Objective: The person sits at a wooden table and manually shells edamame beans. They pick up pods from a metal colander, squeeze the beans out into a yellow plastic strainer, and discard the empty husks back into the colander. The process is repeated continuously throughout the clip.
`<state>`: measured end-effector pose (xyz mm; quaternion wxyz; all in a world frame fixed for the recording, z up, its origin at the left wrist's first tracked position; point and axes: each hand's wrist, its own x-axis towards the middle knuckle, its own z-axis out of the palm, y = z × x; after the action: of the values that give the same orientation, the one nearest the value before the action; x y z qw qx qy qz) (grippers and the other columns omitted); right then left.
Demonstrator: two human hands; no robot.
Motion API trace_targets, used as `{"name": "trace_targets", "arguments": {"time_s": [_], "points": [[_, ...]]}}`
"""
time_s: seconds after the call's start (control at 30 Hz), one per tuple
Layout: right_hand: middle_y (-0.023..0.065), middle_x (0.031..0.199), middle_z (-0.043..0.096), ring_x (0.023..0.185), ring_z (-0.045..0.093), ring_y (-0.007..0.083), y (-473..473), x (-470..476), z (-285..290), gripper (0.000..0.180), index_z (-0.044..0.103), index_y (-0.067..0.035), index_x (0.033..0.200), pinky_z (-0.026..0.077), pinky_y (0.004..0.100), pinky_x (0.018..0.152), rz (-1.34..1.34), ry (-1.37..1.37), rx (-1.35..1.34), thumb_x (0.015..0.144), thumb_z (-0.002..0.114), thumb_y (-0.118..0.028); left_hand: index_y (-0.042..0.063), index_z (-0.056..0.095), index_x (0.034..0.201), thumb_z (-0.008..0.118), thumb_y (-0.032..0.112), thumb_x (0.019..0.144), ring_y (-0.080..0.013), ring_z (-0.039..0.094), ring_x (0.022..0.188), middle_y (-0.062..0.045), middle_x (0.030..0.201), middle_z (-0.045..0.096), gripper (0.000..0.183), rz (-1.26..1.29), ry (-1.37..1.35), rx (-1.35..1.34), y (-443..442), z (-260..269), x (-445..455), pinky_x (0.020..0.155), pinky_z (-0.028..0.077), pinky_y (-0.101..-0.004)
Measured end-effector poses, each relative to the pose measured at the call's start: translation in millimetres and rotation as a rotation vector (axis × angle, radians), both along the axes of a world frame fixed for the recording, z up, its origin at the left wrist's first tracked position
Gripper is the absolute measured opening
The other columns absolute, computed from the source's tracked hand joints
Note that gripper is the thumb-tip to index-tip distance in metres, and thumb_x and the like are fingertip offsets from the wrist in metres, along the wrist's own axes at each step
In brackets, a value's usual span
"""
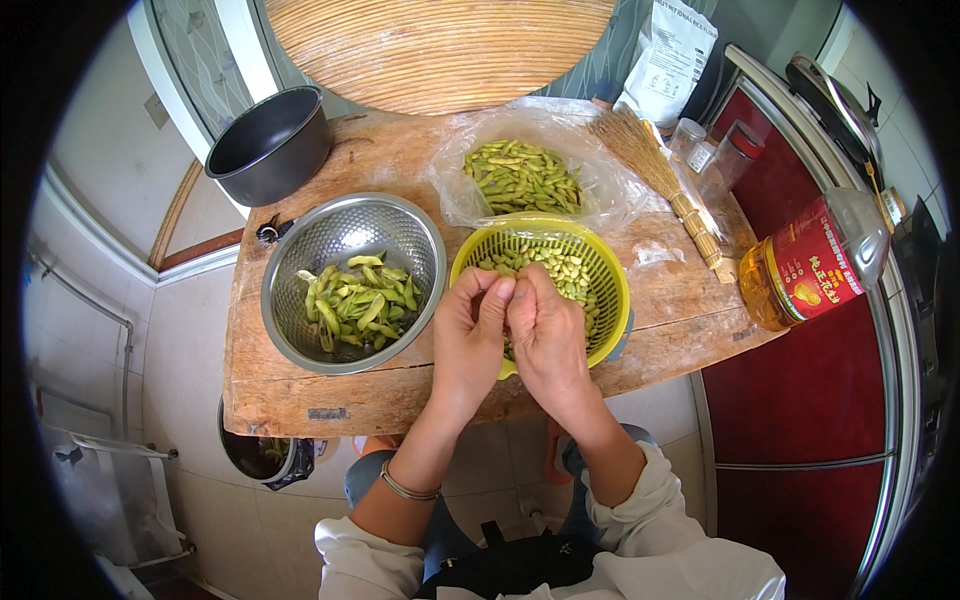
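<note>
My left hand point(471, 322) and my right hand point(547, 326) meet over a yellow plastic colander point(619, 300), thumbs and fingertips pinched together. A small green soybean pod seems to be held between them, mostly covered by the fingers. Shelled green soybeans point(566, 274) lie in the colander, partly hidden behind my hands. To the left, a dimpled stainless steel bowl point(300, 240) holds unshelled pods point(364, 300). Behind the colander, more pods point(521, 176) lie in an open clear plastic bag point(611, 176).
On the wooden table point(300, 397) are a dark pot point(266, 150), a straw brush point(660, 169), clear jars point(727, 154) and a large oil bottle point(806, 262). A round slatted board point(442, 52) and a white flour bag point(666, 60) stand behind. A lined bin point(255, 442) sits below left.
</note>
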<state>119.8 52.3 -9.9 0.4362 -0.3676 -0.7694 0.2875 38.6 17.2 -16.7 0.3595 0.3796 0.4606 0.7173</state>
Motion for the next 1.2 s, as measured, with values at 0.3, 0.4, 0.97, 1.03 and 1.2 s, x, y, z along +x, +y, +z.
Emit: {"name": "trace_targets", "arguments": {"time_s": [0.3,0.4,0.97,1.03,1.2], "points": [[0.0202,0.052,0.048,0.049,0.05,0.0403,-1,-1,-1,0.02,0.044,-0.003,0.077,0.039,0.046,0.044,-0.021,0.014,-0.019,0.088,0.044,-0.019,-0.003,0.05,0.086,0.047,0.009,0.088,-0.0108,0.048,0.063,-0.008,0.071,0.054,0.012,0.204,0.279,-0.015,3,-14,6,0.056,0.041,-0.0242],[0.0204,0.052,0.048,0.049,0.05,0.0402,0,-2,0,0.02,0.044,-0.003,0.076,0.039,0.0457,0.045,-0.026,0.087,-0.072,0.088,0.044,-0.019,-0.004,0.049,0.086,0.047,0.009,0.088,-0.0113,0.048,0.063,-0.009,0.071,0.054,0.013,0.176,0.211,-0.002,1,-9,9,0.056,0.041,-0.0247],[0.0127,0.051,0.049,0.043,0.051,0.0224,1,1,5,0.018,0.046,-0.002,0.077,0.041,0.0307,0.043,0.142,0.297,-0.296,0.089,0.044,-0.015,0.004,0.052,0.082,0.052,0.02,0.087,-0.0043,0.047,0.049,0.0,0.062,0.053,0.017,-0.166,-0.221,-0.022,-1,1,-9,0.044,0.039,-0.0175],[0.0131,0.052,0.049,0.044,0.05,0.0219,4,2,5,0.018,0.046,-0.001,0.077,0.041,0.0306,0.044,0.111,0.283,-0.247,0.089,0.045,-0.014,0.003,0.052,0.083,0.052,0.018,0.087,-0.0047,0.047,0.049,-0.001,0.062,0.052,0.016,-0.125,-0.124,-0.046,0,3,-10,0.043,0.038,-0.0177],[0.0149,0.056,0.05,0.046,0.05,0.0256,11,9,8,0.017,0.05,0.0,0.078,0.039,0.0335,0.045,0.032,0.057,-0.086,0.086,0.051,-0.015,-0.002,0.053,0.089,0.049,0.011,0.087,-0.0064,0.048,0.05,-0.002,0.062,0.052,0.014,-0.061,0.11,-0.176,-1,3,-15,0.044,0.038,-0.0194]]}}
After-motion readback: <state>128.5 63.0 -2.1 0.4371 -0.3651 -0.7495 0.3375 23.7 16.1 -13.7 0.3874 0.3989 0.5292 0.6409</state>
